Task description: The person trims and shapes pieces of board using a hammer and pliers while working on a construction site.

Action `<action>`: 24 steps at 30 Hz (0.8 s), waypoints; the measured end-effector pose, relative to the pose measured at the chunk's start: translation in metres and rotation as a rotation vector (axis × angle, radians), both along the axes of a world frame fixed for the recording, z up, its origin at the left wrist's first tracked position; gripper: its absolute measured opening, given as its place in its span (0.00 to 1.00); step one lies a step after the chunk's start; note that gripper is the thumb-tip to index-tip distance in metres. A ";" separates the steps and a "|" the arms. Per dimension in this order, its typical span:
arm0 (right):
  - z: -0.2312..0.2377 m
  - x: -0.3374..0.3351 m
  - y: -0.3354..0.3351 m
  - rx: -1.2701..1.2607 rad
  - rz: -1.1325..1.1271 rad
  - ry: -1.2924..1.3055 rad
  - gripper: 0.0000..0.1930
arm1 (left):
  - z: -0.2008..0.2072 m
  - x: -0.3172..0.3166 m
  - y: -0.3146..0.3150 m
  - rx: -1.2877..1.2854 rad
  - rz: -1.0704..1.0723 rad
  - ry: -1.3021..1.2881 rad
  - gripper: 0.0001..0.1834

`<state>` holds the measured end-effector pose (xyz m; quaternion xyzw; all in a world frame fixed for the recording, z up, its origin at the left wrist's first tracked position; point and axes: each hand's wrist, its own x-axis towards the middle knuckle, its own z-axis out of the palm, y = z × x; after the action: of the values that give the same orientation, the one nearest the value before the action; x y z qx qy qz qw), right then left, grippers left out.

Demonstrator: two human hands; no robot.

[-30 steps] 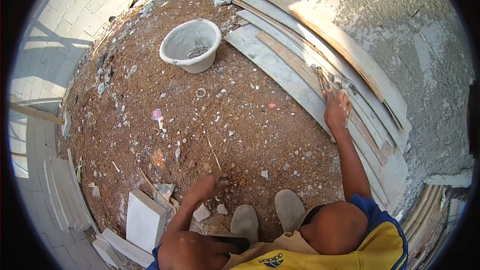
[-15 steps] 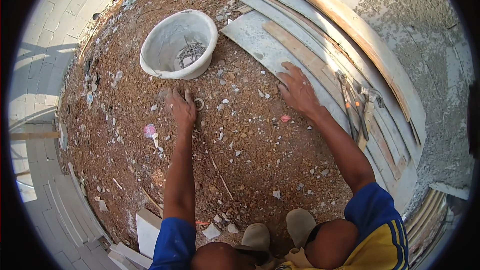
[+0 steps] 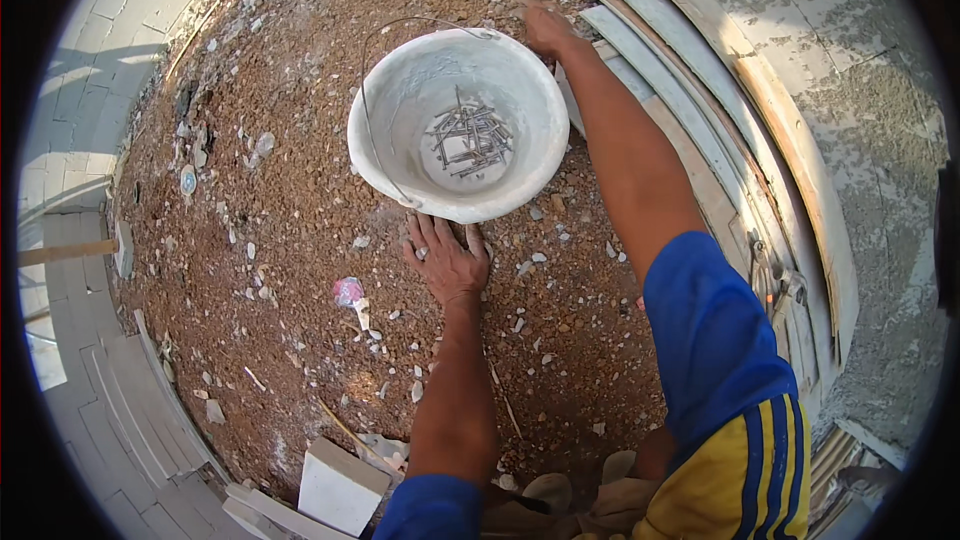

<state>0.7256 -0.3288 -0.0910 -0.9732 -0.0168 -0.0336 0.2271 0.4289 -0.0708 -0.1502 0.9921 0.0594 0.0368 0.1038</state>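
Note:
A whitish, mortar-stained bucket stands on the brown gravelly soil, its thin wire handle hanging over the left side. Inside, on the bottom, lies a loose heap of nails. My left hand rests palm down at the bucket's near side, fingers spread, their tips close under the rim and nothing in them. Past the bucket's far right side reaches my right hand, low near the ends of the boards. Its fingers are small, blurred and partly turned away, so their grip is unclear.
Pincers and a hammer lie on the stacked boards to the right. Rough concrete borders them. A pale block sits at lower left, and a grey block wall runs along the left. Stones and litter dot the soil.
My view has shifted forward, so the bucket looks larger and nearer. My right hand has moved from the boards' edge to beyond the bucket; my left hand has come to the bucket's near side.

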 end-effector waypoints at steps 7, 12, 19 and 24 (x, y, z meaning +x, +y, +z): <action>-0.038 0.046 -0.018 -0.195 -0.005 0.231 0.18 | 0.008 0.005 -0.005 -0.059 0.000 0.094 0.36; -0.017 0.040 -0.004 -0.317 0.050 0.129 0.14 | 0.003 0.005 0.000 -0.039 -0.009 0.038 0.39; 0.043 -0.028 0.007 0.282 0.054 -0.547 0.11 | 0.006 0.004 0.002 -0.035 -0.004 0.056 0.39; 0.118 -0.114 0.050 0.304 0.277 -0.476 0.14 | 0.008 0.005 0.002 -0.062 0.004 0.044 0.36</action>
<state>0.6113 -0.2788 0.0273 -0.8814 -0.1966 -0.2312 0.3620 0.4340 -0.0693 -0.1418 0.9889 0.0649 0.0132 0.1331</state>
